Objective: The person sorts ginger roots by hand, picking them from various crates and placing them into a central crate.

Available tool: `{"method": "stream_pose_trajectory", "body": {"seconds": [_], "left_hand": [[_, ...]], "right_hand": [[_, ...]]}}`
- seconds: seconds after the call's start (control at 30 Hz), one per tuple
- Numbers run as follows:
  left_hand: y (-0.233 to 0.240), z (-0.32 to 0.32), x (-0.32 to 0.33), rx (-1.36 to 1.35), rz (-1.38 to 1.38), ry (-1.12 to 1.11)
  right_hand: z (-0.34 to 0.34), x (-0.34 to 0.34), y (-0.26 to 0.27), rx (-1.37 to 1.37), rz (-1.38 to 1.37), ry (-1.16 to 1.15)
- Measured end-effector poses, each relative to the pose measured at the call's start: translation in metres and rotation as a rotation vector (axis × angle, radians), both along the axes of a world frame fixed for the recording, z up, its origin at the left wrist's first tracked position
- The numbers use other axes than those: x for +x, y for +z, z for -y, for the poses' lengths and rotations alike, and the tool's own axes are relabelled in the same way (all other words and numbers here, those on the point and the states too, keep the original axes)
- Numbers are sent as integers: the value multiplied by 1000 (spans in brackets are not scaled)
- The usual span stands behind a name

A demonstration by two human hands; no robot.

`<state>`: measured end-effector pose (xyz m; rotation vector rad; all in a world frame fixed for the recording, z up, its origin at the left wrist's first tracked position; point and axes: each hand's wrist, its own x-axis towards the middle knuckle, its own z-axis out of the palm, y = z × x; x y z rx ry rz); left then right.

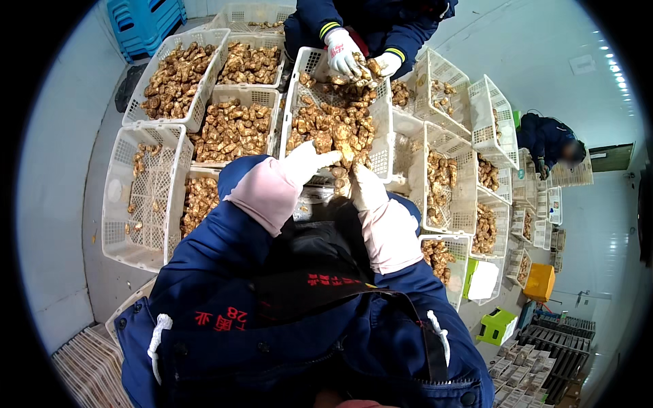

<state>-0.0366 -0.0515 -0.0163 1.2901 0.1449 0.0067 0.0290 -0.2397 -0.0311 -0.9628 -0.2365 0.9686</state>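
Before me stands a white plastic mesh crate (380, 159) with brown, knobbly mushrooms (308, 125) heaped in it. My left hand (308, 162), in a white glove, reaches over its near rim, one finger against the mushrooms in the middle. From the right, my gloved right hand (367, 187) closes its fingertips on a mushroom (361, 160) at the near end. A pale-stemmed mushroom (343, 144) lies just beyond both hands. More mushrooms (341, 181) show between my hands, in front of the rim. The left palm is hidden, so its grip is unclear.
Across the crate, a co-worker's gloved hands (357, 61) hold mushrooms. Filled crates (233, 127) stand on the left, beside a sparsely filled crate (148, 191). More crates (449, 183) line the right. Blue plastic stools (145, 25) and a green stool (496, 326) stand farther off.
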Motion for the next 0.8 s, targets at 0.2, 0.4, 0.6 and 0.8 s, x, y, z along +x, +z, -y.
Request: {"method": "stream_pose_trajectory", "body": {"seconds": [0.2, 0.4, 0.6, 0.8], "left_hand": [[-2, 3, -3, -88, 72, 42], [2, -1, -5, 139, 55, -11], [-28, -9, -3, 307, 89, 11], [19, 5, -8, 118, -5, -48]], "right_hand": [[-4, -6, 4, -269, 185, -116], [-8, -9, 14, -40, -99, -246], [-2, -7, 15, -66, -178, -82], [-1, 0, -4, -233, 73, -64]]}}
